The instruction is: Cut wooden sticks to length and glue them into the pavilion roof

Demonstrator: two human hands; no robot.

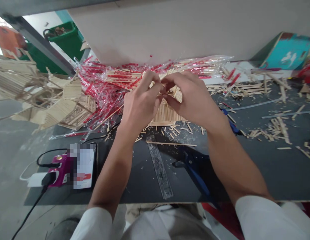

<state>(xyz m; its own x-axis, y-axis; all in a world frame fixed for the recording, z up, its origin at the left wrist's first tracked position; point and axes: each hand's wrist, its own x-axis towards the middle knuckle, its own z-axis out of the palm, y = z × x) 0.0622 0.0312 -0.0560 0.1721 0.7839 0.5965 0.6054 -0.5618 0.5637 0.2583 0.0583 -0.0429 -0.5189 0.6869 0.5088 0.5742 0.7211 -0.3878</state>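
Note:
My left hand (141, 103) and my right hand (192, 98) meet above the dark work board (269, 173), fingers pinched together on a small piece made of thin wooden sticks (176, 94). Just below them lies a flat panel of glued sticks (166, 116). Behind the hands is a heap of clear red-printed plastic wrappers with bundles of sticks (115, 81). Short stick offcuts (174, 130) lie scattered under the hands.
A clear ruler (160, 170) and blue-handled cutters (194, 166) lie on the board near me. A phone (83, 166) and a pink charger (57, 168) sit at the left. Stick models (27, 90) stand at far left, more offcuts (277, 128) right, a wall panel (182, 30) behind.

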